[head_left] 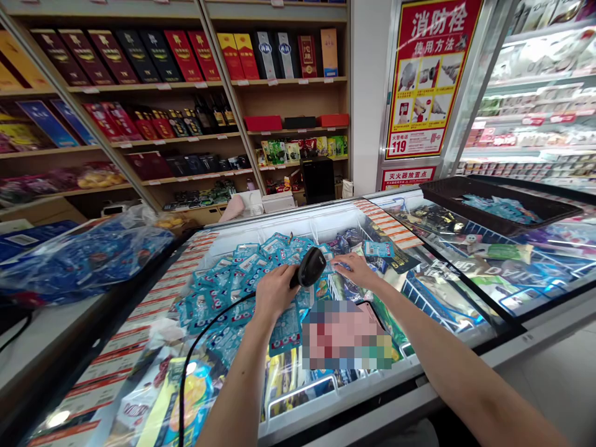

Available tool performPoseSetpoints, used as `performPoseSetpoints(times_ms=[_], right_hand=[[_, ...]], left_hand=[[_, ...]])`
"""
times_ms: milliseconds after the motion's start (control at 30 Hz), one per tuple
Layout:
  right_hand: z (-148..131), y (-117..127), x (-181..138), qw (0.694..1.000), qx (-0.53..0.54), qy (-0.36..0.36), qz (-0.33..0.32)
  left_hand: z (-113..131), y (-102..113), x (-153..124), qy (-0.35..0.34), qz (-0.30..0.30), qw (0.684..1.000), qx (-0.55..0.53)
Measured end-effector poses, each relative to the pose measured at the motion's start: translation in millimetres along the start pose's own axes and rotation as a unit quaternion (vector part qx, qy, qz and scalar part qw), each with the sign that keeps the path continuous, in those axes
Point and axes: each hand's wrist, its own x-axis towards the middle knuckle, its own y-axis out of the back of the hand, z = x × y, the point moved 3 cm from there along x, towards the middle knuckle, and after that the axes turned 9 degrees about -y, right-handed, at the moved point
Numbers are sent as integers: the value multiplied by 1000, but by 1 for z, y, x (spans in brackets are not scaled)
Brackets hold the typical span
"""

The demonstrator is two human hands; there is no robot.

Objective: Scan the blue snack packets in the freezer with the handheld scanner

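My left hand (pixel 275 290) is wrapped around the handle of a black barcode scanner (pixel 311 267), whose cable (pixel 205 329) runs down toward me. Just right of the scanner's head, my right hand (pixel 357 270) has its fingertips closed on the edge of a small blue packet (pixel 328 256), partly hidden behind the scanner. A wide heap of similar blue packets (pixel 223 288) lies on the glass freezer top, left of and beneath the scanner. One single blue packet (pixel 379 249) rests beyond my right hand.
A pink phone-like item (pixel 367 320), partly blurred out, lies on the glass. A black tray (pixel 447 194) holding several blue packets stands at the right. Clear plastic bags of blue goods (pixel 93 251) sit at the left. Shelves of boxes (pixel 186 143) stand behind the freezer.
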Motion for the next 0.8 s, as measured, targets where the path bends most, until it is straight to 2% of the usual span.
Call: performPoseSetpoints(times_ms=[267,367,500,600,800], right_hand=[[-1,-1,0,1000,11,-10,3],[1,-4,0,999,4,-37,34],[4,-9,2,991,-64,-84,79],[3,-11,3,989,-86,-96,76],[4,-6,6,991,-31,-120,51]], left_hand=[[1,0,1,8,-2,1000,1],[1,-1,1,6,-2,1000,4],[1,-2,0,7,-2,1000,5],[2,-2,0,7,-2,1000,5],[2,-3,1,8,-12,1000,-1]])
